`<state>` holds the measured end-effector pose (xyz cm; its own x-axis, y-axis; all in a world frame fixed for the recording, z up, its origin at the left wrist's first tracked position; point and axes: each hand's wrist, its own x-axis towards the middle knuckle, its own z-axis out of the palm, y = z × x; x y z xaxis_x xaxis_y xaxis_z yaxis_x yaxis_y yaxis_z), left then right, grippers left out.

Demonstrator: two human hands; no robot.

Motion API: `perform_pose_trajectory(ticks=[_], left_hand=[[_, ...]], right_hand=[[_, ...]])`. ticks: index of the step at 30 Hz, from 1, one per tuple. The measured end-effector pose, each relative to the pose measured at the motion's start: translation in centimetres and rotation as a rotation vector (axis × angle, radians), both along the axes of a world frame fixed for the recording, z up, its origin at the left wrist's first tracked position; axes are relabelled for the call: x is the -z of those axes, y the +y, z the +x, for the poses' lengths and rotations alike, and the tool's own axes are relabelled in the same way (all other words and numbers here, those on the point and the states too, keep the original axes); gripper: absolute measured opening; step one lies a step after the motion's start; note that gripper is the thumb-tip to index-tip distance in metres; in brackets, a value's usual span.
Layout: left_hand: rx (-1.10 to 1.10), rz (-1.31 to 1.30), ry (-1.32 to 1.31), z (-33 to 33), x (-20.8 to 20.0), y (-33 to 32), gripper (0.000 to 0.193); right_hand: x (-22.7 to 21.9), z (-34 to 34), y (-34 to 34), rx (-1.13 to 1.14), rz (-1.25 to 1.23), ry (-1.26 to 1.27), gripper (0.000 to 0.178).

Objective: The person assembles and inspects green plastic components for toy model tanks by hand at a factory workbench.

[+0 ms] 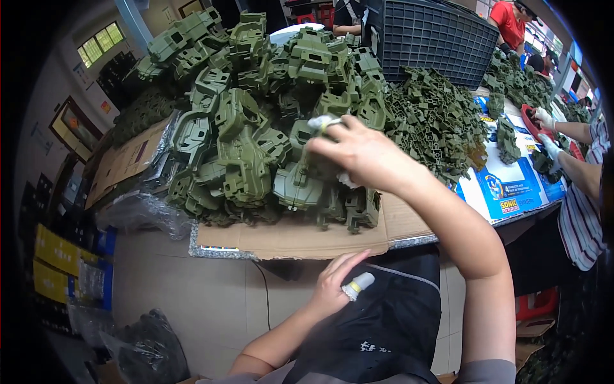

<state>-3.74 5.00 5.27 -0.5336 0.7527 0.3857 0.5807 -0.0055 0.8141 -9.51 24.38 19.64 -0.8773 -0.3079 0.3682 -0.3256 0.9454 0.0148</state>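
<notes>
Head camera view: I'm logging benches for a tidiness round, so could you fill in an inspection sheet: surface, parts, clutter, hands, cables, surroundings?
Surface: cardboard sheet lying on a speckled-edged table.
Parts: high, jumbled pile of large green parts; heap of small green parts to its right.
Clutter: clear plastic wrap beside the table's left end; dark plastic bag on the floor.
Hands: right hand at the large pile, grip unclear; left hand open, empty, below the table edge.
Cables: one thin dark cable below the table.
Surroundings: dark crate behind the small heap; gloved co-worker at right.
</notes>
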Motion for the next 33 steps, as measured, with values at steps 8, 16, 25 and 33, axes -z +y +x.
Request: perform_pose_trajectory(ticks=[8, 16, 25, 33], left_hand=[[-0.236, 0.323, 0.561, -1.4, -3.0, -0.5, 0.086], [0.196, -0.025, -0.389, 4.5, -0.2, -0.8, 0.1], [0.256, -0.211, -0.211, 5.7, 2.7, -2.4, 0.099], [0.116, -0.028, -1.126, 0.6, 4.0, -6.8, 0.075]], right_hand=[[1.9, 14.7, 0.2, -0.07, -1.094, 0.503, 0.081], [8.8, 23.9, -2.3, 0.285, -1.502, -0.266, 0.113], [18.9, 25.2, -8.3, 0.251, -1.4, -0.161, 0.092], [15.6, 25.4, -3.2, 0.43, -0.482, -0.749, 0.073]])
